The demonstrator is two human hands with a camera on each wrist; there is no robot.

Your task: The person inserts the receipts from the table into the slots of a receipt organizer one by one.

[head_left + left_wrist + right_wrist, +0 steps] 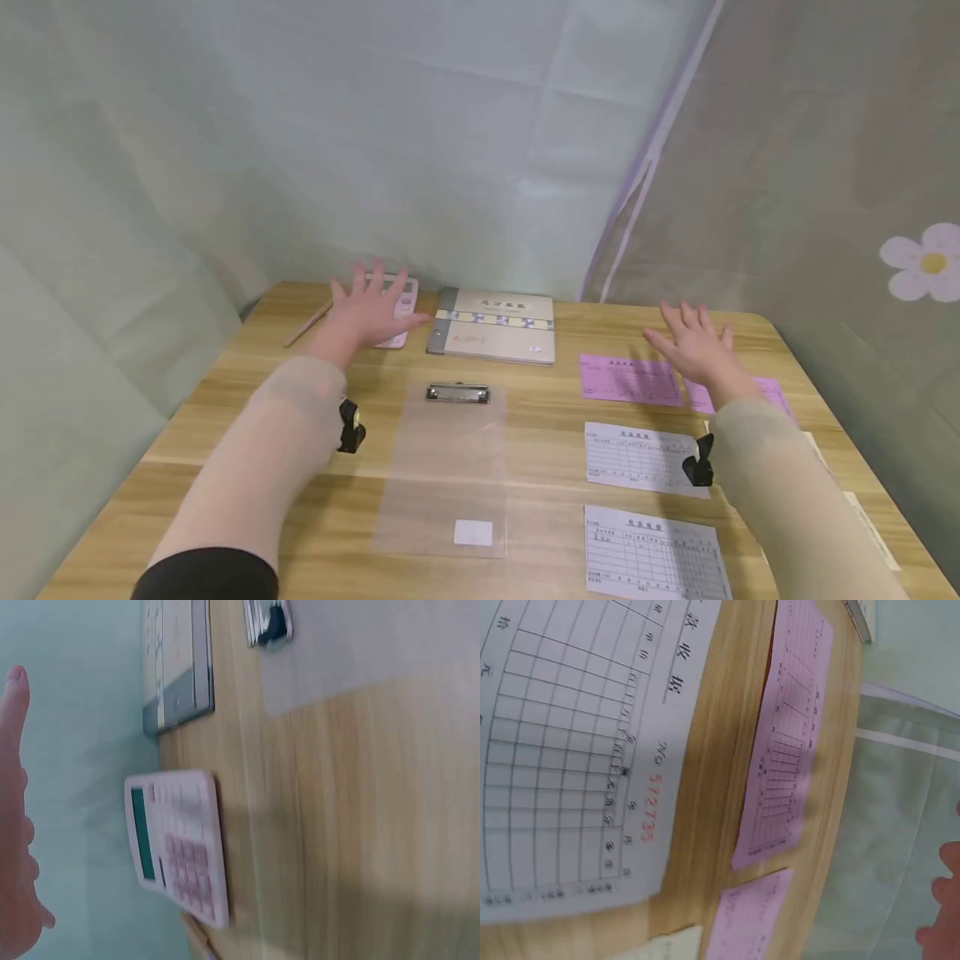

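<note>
Two hands up over the table [543, 475], both with fingers straight and fanned out, neither gripping anything.

Left hand [365, 312]: above the far left part, in front of the pink-and-white calculator [184, 840] as seen from the head. Left wrist view shows the hand apart from it. Calculator lies keys up at the far edge. Brown pen [307, 323] lies aslant just left of it.

Right hand [699, 342]: raised at far right, nearest the pink slips. Left pink slip [630, 380] lies flat; right pink slip [772, 393] is partly hidden by hand and wrist. Right wrist view shows a narrow gap between the two.

Nearer than those, two white forms, printed grids, one behind the other: far white form [630, 458] and near white form [652, 554]. Red serial digits show on one in the right wrist view. Cream slips [870, 529] lie at the right edge, mostly covered by the forearm; text unreadable.

Middle: ledger [498, 342] at the far edge, closed, grey spine to the left, patterned band across the cover. Nearer sits the clear clipboard [450, 467], metal clip [458, 393] at its far end, white label [473, 532] near its near right corner.

Pale curtain [450, 150] hangs behind.
</note>
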